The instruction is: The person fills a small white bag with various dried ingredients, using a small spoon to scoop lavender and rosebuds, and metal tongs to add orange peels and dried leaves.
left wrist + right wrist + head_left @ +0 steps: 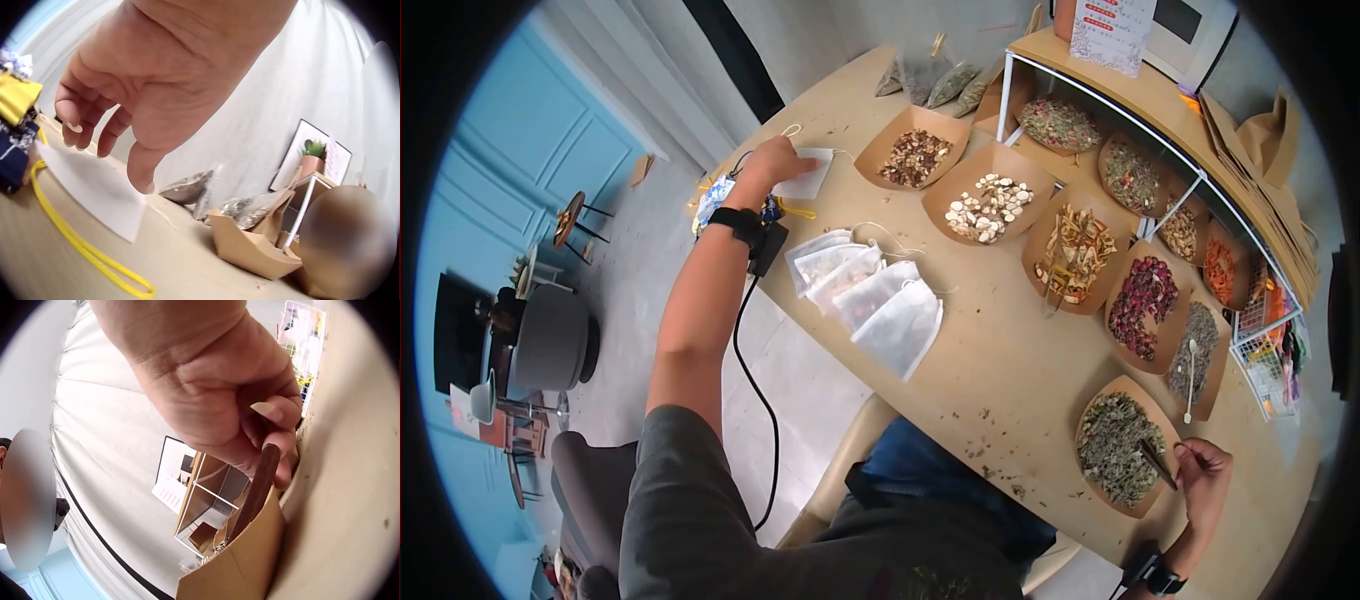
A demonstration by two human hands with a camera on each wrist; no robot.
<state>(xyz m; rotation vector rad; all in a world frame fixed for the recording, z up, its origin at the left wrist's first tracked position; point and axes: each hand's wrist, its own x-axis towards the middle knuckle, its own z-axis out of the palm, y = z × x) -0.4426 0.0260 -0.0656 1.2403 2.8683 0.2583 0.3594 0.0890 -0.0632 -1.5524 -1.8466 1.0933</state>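
At the far left end of the table, my left hand [771,165] reaches over a flat white drawstring pouch [808,176]. In the left wrist view its fingers are loosely bent, with the thumb tip right at the pouch's edge. My right hand [1205,478] pinches the handle of a dark brown wooden utensil [259,481]. The utensil's far end lies in grey-green dried herbs [1115,455], which fill a brown paper tray [1088,410] by the front edge. Several filled white pouches [880,290] overlap in a row between the hands, their strings trailing behind.
Brown trays of dried ingredients curve along the back, among them white slices [990,208] and rosebuds [1140,305]. A light spoon [1191,380] lies in one tray. A shelf [1160,110] stands behind. Yellow cord [84,247] lies near the left hand; herb crumbs dot the front edge.
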